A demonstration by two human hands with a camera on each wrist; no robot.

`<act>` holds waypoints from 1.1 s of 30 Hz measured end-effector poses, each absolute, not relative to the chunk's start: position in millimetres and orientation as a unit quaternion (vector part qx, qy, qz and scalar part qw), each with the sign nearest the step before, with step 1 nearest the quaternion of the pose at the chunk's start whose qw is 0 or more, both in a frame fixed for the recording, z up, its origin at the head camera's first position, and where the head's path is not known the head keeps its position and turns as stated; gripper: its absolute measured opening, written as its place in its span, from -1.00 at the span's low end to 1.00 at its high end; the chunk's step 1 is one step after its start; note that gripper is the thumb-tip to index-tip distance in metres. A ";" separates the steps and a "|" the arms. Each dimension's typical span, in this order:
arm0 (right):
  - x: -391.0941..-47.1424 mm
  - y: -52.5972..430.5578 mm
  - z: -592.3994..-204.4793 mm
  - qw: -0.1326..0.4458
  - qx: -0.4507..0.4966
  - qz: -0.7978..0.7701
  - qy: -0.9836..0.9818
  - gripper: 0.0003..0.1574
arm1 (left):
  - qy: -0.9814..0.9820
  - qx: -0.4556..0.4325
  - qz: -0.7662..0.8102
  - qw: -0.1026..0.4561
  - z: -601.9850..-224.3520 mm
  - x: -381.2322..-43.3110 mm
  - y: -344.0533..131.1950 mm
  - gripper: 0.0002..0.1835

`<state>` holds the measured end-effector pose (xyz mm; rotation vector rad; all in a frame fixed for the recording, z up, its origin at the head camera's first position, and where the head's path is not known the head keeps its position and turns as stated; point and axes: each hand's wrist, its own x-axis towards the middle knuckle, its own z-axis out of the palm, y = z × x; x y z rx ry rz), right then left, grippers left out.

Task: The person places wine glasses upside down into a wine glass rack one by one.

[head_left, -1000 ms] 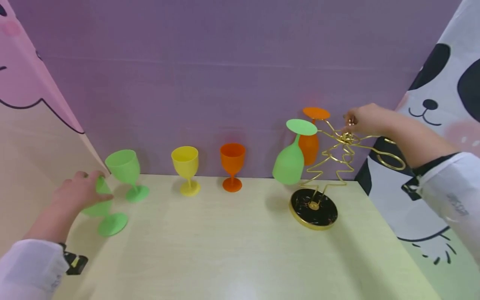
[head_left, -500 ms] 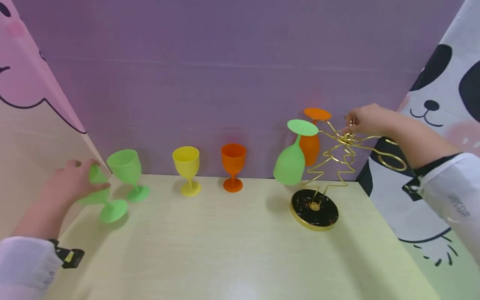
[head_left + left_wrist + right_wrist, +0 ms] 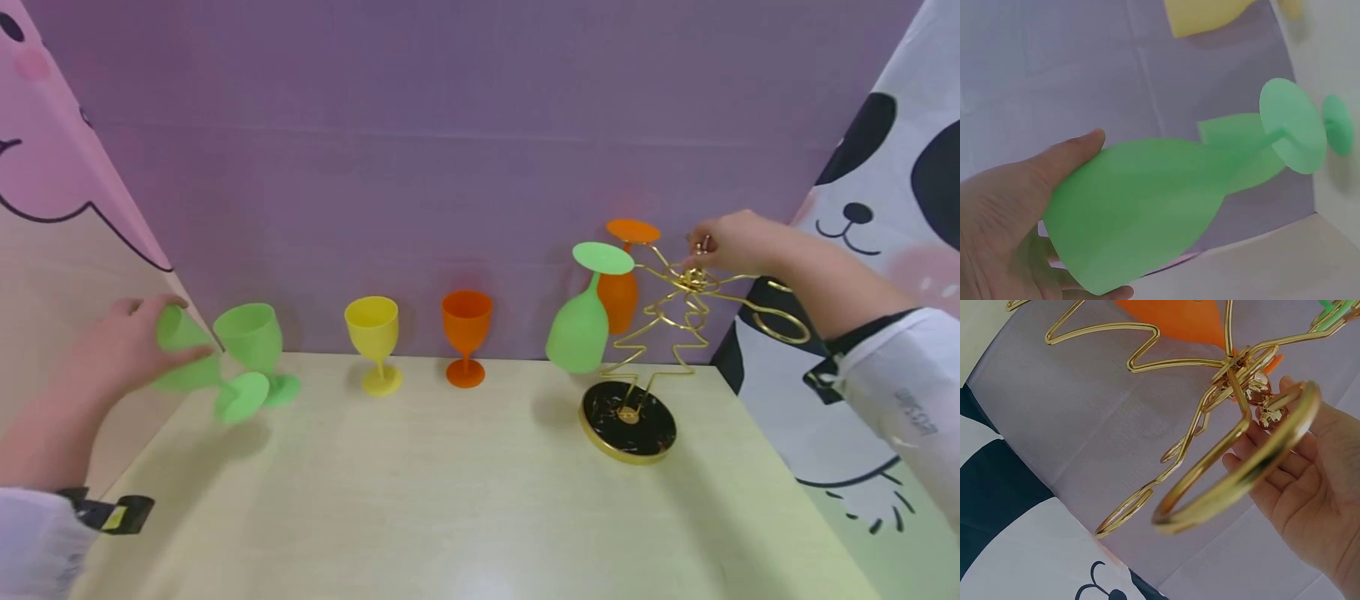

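Observation:
My left hand grips a light green goblet by its bowl, thumb on one side and fingers on the other. The goblet is tilted, its foot lifted off the table and overlapping a second green goblet that stands upright behind it. At the right, my right hand pinches the knob on top of a gold wire goblet rack with a round black base. Upside down on the rack's left side hang a green goblet and an orange goblet.
A yellow goblet and an orange goblet stand upright along the back of the pale table. Behind them rises a purple backdrop. Wire loops stick out from the rack's right side, below my right forearm.
My left hand has raised the green goblet from the table and tipped it, its foot swinging up and to the right. The right hand stays on the rack's knob.

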<state>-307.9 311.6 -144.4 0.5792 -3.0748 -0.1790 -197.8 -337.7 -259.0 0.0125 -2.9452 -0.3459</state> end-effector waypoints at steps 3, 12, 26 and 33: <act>-307.9 312.5 -144.8 0.000 0.182 -0.055 -0.982 -0.50 | -0.987 -0.002 -0.121 0.101 -251.7 -195.4 -332.9 0.00; -306.5 315.0 -143.0 -0.007 0.176 -0.039 -0.984 -0.33 | -0.981 -0.014 -0.138 0.134 -233.8 -189.5 -308.3 -0.02; -290.1 305.3 -124.0 0.071 0.194 0.047 -0.977 0.11 | -0.959 -0.019 -0.203 0.194 -221.7 -181.0 -268.4 -0.09; -268.0 285.4 -129.1 0.117 0.252 0.095 -0.956 0.08 | -0.938 -0.019 -0.250 0.241 -226.4 -177.2 -255.0 -0.14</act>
